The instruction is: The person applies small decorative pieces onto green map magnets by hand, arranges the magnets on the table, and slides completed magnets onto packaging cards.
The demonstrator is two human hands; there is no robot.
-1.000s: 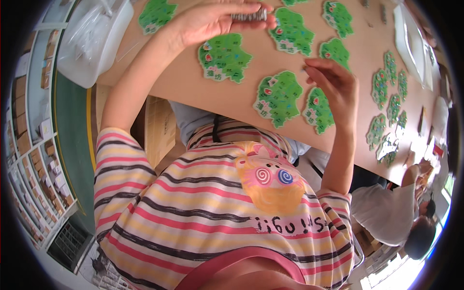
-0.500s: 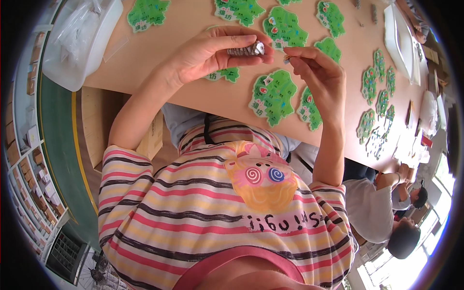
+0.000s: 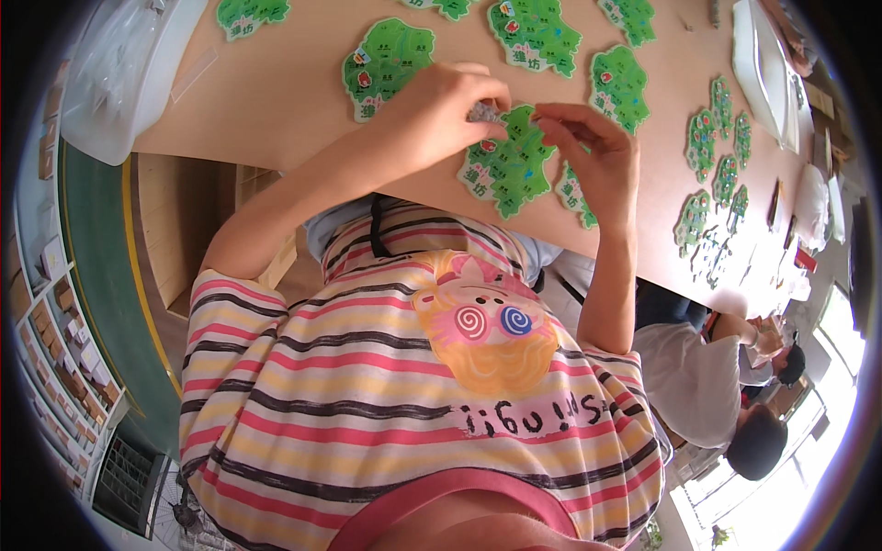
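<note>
My left hand [image 3: 450, 106] is closed round a short stack of small greyish pieces [image 3: 483, 112], its end poking out between thumb and fingers. Thumb and forefinger of my right hand [image 3: 597, 147] are pinched together; whatever is between them is too small to make out. Both hands hover over a green map-shaped board [image 3: 519, 179] with printed marks and a small red picture piece near its left side. Left of it, partly behind my left forearm, lies another such board [image 3: 390, 60] bearing two small pieces. My right hand partly covers a further green board [image 3: 571, 195].
More green boards [image 3: 536, 37] are spread across the tan table [image 3: 303, 101]. A translucent bin [image 3: 119, 101] with plastic bags stands at the left edge. To the right lie a cluster of smaller green boards [image 3: 701, 147] and a white tray [image 3: 761, 73]. A person in white [image 3: 689, 381] sits farther right.
My left hand has turned over and come down toward the board, with the stack now mostly hidden. My right hand has moved slightly down and left. The board at the left is now uncovered.
</note>
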